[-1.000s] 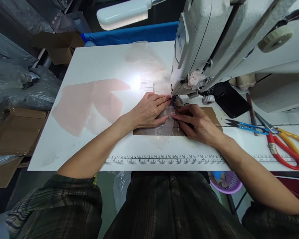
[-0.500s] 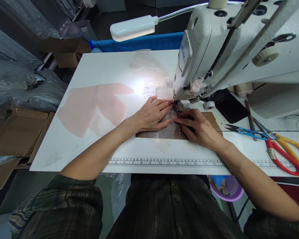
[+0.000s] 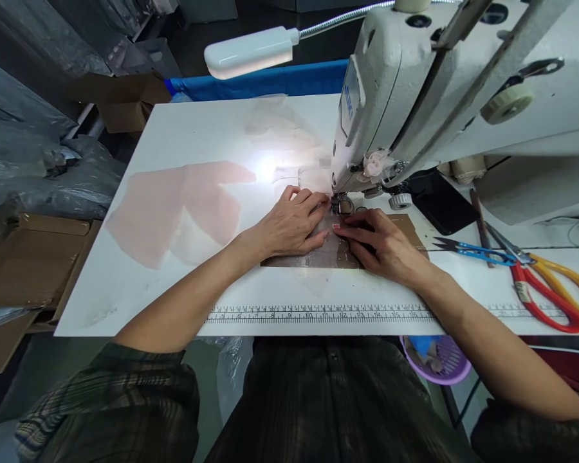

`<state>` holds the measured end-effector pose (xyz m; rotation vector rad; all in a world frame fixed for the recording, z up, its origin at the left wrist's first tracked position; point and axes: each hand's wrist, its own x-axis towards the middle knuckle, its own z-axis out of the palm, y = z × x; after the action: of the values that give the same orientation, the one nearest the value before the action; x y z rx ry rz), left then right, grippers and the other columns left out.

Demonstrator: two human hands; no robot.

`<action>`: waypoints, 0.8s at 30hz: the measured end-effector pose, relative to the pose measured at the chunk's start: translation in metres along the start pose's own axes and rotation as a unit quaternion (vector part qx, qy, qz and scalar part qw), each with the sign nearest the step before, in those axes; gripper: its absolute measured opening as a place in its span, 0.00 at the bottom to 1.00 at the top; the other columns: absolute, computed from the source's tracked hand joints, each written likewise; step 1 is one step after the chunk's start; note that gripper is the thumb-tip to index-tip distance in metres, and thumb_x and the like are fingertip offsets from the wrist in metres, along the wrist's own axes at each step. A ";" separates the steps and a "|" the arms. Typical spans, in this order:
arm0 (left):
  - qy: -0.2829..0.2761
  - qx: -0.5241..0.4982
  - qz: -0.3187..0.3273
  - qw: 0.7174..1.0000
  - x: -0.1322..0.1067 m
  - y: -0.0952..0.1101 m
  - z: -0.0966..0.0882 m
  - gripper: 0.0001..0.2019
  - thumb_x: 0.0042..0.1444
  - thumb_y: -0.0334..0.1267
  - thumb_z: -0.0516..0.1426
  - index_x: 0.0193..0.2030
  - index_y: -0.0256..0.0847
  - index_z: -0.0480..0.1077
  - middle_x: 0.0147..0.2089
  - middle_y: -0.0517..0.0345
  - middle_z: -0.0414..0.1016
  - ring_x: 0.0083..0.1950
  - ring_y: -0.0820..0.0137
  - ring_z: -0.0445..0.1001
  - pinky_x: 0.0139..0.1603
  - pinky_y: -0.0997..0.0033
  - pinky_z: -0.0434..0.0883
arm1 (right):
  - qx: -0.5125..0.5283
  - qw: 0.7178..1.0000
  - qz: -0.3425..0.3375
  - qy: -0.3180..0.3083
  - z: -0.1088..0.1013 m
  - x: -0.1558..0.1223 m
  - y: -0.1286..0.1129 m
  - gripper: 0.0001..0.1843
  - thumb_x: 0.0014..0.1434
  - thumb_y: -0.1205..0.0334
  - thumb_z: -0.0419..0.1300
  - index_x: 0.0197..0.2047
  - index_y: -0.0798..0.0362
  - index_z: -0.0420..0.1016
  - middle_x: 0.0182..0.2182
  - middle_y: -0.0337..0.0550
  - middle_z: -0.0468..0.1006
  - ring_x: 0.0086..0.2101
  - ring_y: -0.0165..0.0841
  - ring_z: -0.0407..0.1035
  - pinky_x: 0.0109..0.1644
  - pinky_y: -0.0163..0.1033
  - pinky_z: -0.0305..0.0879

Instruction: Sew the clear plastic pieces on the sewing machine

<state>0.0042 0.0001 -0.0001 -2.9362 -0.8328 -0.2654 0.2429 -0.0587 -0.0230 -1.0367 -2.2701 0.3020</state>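
My left hand [image 3: 294, 222] rests palm down on a sheer, pale fabric [image 3: 313, 260], just left of the sewing machine's presser foot [image 3: 341, 204]. Its fingers are slightly bent, with the thumb apart and the tips close to the foot. On the other side, my right hand [image 3: 383, 247] pinches the fabric's edge in front of the foot, by a small pink-and-white tag [image 3: 336, 226]. Brown plates or sheets [image 3: 406, 226] lie under the fabric and my right hand. The needle point cannot be made out.
Sheer pink fabric pieces [image 3: 149, 212] lie on the white table [image 3: 110, 283] at left. Blue thread snips [image 3: 482, 252], large scissors [image 3: 550, 292] and a black phone [image 3: 441, 200] are at right. A lamp [image 3: 251, 53] hangs above; a ruler strip [image 3: 318, 314] runs along the front edge.
The fingers of my left hand have bent a little and drawn back slightly from the presser foot. My right hand keeps its pinch almost unchanged. The whole view has shifted slightly.
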 end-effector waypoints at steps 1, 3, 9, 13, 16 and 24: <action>0.000 0.001 0.000 1.000 0.000 0.000 0.000 0.24 0.70 0.46 0.47 0.63 0.30 0.66 0.64 0.36 0.68 0.58 0.50 0.68 0.58 0.47 0.63 | 0.000 1.000 0.002 0.001 0.000 0.000 0.000 0.18 0.66 0.65 0.57 0.56 0.47 0.79 0.50 0.52 0.73 0.52 0.42 0.70 0.58 0.54 0.74; 0.014 0.005 -0.003 1.000 0.000 -0.001 0.001 0.25 0.69 0.46 0.48 0.63 0.29 0.66 0.64 0.35 0.69 0.59 0.50 0.68 0.58 0.46 0.63 | 0.000 1.000 0.005 0.001 0.000 0.000 -0.001 0.18 0.67 0.65 0.57 0.56 0.46 0.79 0.49 0.52 0.73 0.51 0.42 0.70 0.58 0.55 0.74; 0.085 -0.006 0.087 0.993 0.002 -0.003 0.011 0.13 0.70 0.36 0.50 0.46 0.38 0.76 0.51 0.49 0.80 0.47 0.63 0.75 0.53 0.57 0.69 | -0.006 1.000 0.023 0.006 0.004 0.000 0.000 0.21 0.67 0.65 0.55 0.60 0.47 0.77 0.49 0.55 0.72 0.52 0.45 0.69 0.59 0.57 0.73; 0.103 -0.021 0.091 0.990 0.001 -0.002 0.009 0.12 0.70 0.36 0.52 0.42 0.39 0.78 0.48 0.51 0.81 0.42 0.66 0.76 0.46 0.62 0.70 | -0.020 1.000 0.024 0.002 0.004 0.000 -0.001 0.22 0.67 0.65 0.55 0.62 0.48 0.75 0.49 0.55 0.71 0.52 0.44 0.69 0.59 0.58 0.73; 0.086 -0.028 0.084 0.992 -0.002 -0.002 0.004 0.15 0.69 0.43 0.54 0.47 0.37 0.78 0.50 0.48 0.80 0.43 0.63 0.76 0.46 0.60 0.71 | -0.024 1.000 0.017 -0.005 0.003 0.000 -0.002 0.20 0.67 0.66 0.55 0.59 0.48 0.77 0.50 0.55 0.71 0.52 0.44 0.69 0.59 0.57 0.74; 0.051 -0.035 0.049 0.997 -0.002 -0.003 0.003 0.18 0.68 0.45 0.54 0.55 0.35 0.76 0.56 0.43 0.78 0.50 0.58 0.76 0.51 0.55 0.72 | -0.021 0.999 0.024 0.000 0.005 0.000 -0.001 0.21 0.68 0.64 0.54 0.62 0.48 0.75 0.50 0.56 0.71 0.51 0.44 0.69 0.59 0.57 0.73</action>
<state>0.0012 0.0020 -0.0035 -2.9879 -0.6774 -0.4423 0.2390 -0.0591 -0.0261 -1.1136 -2.2628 0.2765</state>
